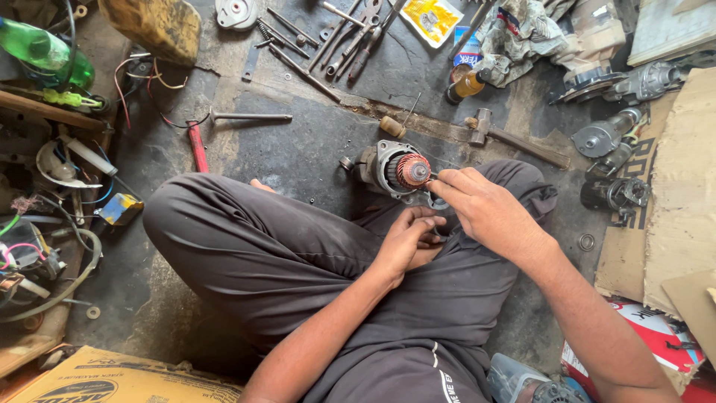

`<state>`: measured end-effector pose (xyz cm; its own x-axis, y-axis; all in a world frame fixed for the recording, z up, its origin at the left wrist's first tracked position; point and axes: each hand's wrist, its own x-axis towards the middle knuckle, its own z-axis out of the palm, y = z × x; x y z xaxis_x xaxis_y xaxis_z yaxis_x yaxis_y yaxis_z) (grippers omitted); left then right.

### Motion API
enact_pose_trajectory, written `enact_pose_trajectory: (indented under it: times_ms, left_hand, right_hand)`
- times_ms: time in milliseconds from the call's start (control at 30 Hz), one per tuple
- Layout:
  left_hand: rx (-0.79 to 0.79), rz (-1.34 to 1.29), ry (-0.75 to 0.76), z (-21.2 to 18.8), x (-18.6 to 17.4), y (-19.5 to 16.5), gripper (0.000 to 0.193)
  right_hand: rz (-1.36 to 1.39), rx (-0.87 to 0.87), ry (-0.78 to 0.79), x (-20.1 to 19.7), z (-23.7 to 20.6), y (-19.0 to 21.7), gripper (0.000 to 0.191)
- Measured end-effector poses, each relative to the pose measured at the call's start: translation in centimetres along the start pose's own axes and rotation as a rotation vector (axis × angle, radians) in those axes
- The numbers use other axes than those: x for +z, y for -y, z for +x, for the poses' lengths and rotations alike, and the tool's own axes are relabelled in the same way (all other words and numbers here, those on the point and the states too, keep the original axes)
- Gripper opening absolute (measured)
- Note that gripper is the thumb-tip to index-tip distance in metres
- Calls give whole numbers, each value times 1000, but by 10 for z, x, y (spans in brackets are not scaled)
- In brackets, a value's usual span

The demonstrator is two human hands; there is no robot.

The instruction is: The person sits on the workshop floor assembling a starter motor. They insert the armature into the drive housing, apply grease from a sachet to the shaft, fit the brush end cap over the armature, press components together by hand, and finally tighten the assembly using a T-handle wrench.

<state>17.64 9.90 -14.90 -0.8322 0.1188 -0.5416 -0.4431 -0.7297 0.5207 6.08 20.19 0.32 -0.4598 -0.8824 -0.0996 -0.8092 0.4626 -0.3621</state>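
Observation:
A grey motor housing (377, 166) lies on the floor between my crossed legs, its copper-red armature end (412, 171) facing me. My right hand (485, 209) reaches to that end, fingertips pinched on a small dark metal part (435, 177) right beside the copper windings. My left hand (409, 240) rests lower, on my leg, fingers curled around something small that I cannot make out.
Pliers and wrenches (350, 37) lie at the top. A hammer (514, 138), a long bolt (250, 116), a red-handled tool (197, 147) and motor parts (615, 160) surround me. Wires and a green bottle (45, 52) clutter the left; cardboard (682, 186) lies right.

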Motion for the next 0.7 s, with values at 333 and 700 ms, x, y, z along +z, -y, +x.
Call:
enact_pose_trajectory:
  times_ms: [333,700]
  left_hand:
    - [-1,62,13,-3,5,-11,34]
    - [101,-164,-145,17,11,10,18]
  right_hand:
    - [107,-43,-53,-1,7,-13,40]
    - [92,-113,-199,17,-8,-9,38]
